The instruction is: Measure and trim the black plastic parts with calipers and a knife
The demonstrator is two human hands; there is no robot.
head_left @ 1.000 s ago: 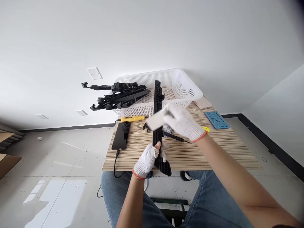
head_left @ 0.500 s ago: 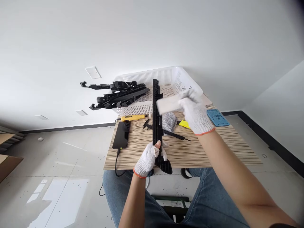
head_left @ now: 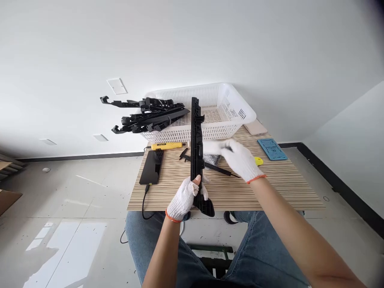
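My left hand (head_left: 184, 199), in a white knit glove, is closed round the lower part of a long black plastic part (head_left: 196, 140) that stands upright over the striped wooden table (head_left: 270, 188). To its right my gloved right hand (head_left: 239, 159) grips a pale flat block (head_left: 211, 148) pressed against the part's right side at mid-height. The block is blurred by motion. Just behind the right hand lie a grey cloth (head_left: 211, 160) and a thin black tool (head_left: 220, 171).
A white plastic basket (head_left: 222, 110) stands at the table's back, with several black parts (head_left: 147, 116) piled on its left rim. A black phone (head_left: 151, 167) with cable, a yellow-handled tool (head_left: 166, 146), a yellow scraper (head_left: 259, 161), a blue pad (head_left: 271, 149) and a beige block (head_left: 255, 128) lie around.
My right hand swung the pale block up and right along the black part, then back down to its middle. The left hand has held the part still.
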